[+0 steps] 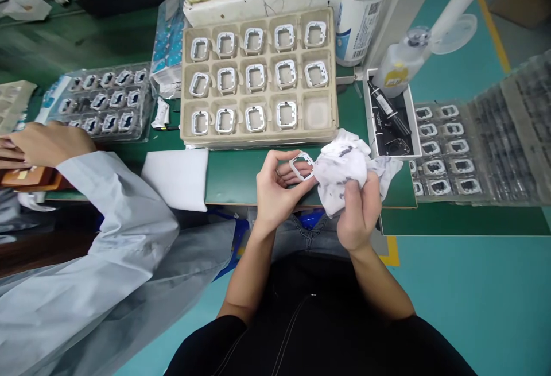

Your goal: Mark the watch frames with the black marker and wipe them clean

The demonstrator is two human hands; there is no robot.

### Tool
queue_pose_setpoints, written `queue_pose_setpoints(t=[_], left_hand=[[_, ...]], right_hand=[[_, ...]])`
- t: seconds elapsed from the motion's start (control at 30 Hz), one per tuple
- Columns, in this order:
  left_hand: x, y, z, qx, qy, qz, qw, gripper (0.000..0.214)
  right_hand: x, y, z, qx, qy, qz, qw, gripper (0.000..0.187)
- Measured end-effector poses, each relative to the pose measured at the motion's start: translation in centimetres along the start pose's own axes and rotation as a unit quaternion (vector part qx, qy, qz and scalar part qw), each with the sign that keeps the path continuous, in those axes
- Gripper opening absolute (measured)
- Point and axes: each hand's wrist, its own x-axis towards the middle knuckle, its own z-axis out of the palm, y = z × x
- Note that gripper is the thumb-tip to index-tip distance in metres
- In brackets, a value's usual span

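My left hand (275, 189) pinches a small silver square frame (301, 165) by its edges, just above the green table's front edge. My right hand (359, 209) is closed around a crumpled white cloth (344, 163) marked with dark stains, and the cloth presses against the frame's right side. Right behind my hands lies a beige pulp tray (258, 138) with rows of the same silver frames; its front right pocket (317, 113) is empty.
A co-worker's grey sleeve (107, 221) and hand (47, 143) reach in at the left. A clear tray of parts (103, 100) sits at left, more clear trays (451, 152) at right. A white box of dark tools (390, 123), bottles (361, 14) and a white pad (176, 178) stand nearby.
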Motion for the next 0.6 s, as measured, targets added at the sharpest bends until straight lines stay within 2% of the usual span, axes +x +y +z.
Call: queue_pose_setpoints(t=[0.2,0.33,0.6], left_hand=[[0.0,0.0,0.1,0.007,0.012,0.02,1.0,0.076],[-0.2,0.0,0.1,0.004,0.01,0.039,0.999,0.072],[-0.2,0.1,0.3,-0.003,0.003,0.012,1.0,0.077]], right_hand=[[1.2,0.9,-0.7,0.086,-0.036,0.072,0.993,0.034],[1.8,0.8,-1.1,0.127,-0.036,0.1,0.986,0.035],[2.4,-1.1,-0.6,0.073,-0.044,0.092,0.992,0.046]])
